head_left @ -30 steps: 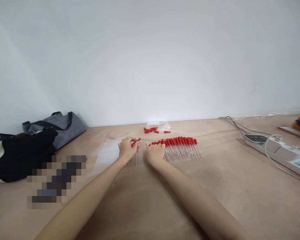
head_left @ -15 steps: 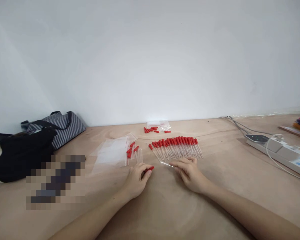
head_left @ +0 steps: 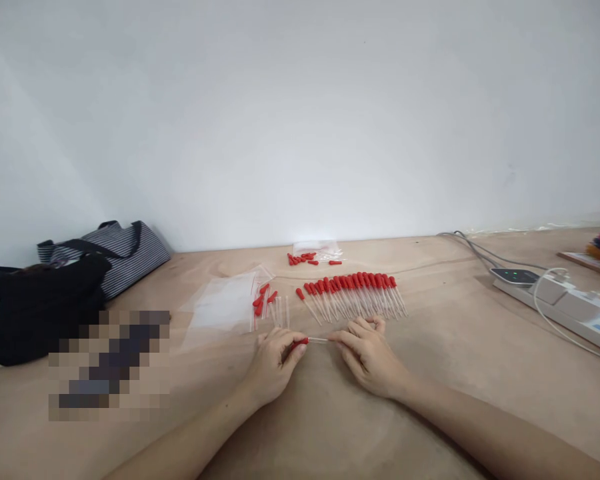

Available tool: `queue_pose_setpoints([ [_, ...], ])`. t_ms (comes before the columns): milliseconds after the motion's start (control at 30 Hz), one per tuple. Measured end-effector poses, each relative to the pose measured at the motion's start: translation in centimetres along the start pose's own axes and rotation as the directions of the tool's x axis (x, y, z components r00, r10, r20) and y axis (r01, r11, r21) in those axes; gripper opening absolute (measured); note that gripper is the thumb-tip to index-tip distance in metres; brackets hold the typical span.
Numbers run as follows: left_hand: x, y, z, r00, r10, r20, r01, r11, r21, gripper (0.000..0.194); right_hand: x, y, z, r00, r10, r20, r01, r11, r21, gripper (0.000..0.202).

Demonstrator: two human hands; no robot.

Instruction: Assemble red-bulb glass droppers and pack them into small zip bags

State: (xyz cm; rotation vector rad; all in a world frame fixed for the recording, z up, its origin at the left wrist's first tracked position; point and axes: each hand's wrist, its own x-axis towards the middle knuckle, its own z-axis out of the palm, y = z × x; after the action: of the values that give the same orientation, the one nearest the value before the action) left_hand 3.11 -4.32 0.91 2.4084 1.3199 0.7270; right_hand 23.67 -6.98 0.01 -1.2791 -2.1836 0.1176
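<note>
Between thumb and fingers, my left hand (head_left: 277, 360) pinches a red rubber bulb (head_left: 301, 343). A thin clear tube (head_left: 319, 340) runs from the bulb's open end to the fingertips of my right hand (head_left: 369, 353), which grip its other end. Behind my hands lies a row of droppers (head_left: 357, 293) with red bulbs at the back and clear tubes pointing forward. Loose red bulbs (head_left: 259, 305) rest on clear bags (head_left: 223, 303) left of the row, beside several bare clear tubes (head_left: 281, 310).
More red bulbs (head_left: 300, 259) and tubes lie near the wall. Two bags, one black (head_left: 35, 313) and one striped (head_left: 135, 257), stand at the left near a blurred dark object (head_left: 115, 360). A power strip (head_left: 570, 310) with cables lies at the right.
My right hand has moved left and slightly nearer, bringing the clear tube up to the red bulb. The tube and bulb now meet in line; my left hand has barely shifted.
</note>
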Motion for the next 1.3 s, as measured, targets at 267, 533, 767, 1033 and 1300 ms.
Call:
queue_pose_setpoints([
  [267, -0.3, 0.2, 0.3, 0.998, 0.065, 0.001, -0.065, 0.998, 0.008, 0.019, 0.0, 0.4, 0.9, 0.985, -0.125, -0.119, 0.116, 0.990, -0.080, 0.019],
  [533, -0.6, 0.2, 0.3, 0.993, 0.111, 0.026, -0.111, 0.994, -0.005, 0.021, 0.0, 1.2, 0.8, 0.908, -0.389, -0.158, 0.339, 0.901, -0.270, 0.028],
  [767, -0.6, 0.5, 0.1, 0.992, 0.085, 0.090, -0.078, 0.994, -0.074, 0.027, -0.5, 1.1, 0.3, 0.834, -0.530, -0.151, 0.448, 0.812, -0.374, 0.033],
  [1033, -0.7, 0.5, 0.1, 0.978, 0.177, 0.111, -0.171, 0.984, -0.057, 0.028, -0.4, 1.3, 0.4, 0.845, -0.525, -0.102, 0.474, 0.824, -0.310, 0.032],
  [1300, -1.1, 0.9, 0.2, 0.950, 0.307, -0.048, -0.300, 0.947, 0.115, 0.023, 0.1, -1.1, 0.2, 0.985, -0.141, -0.094, 0.149, 0.985, 0.083, 0.025],
])
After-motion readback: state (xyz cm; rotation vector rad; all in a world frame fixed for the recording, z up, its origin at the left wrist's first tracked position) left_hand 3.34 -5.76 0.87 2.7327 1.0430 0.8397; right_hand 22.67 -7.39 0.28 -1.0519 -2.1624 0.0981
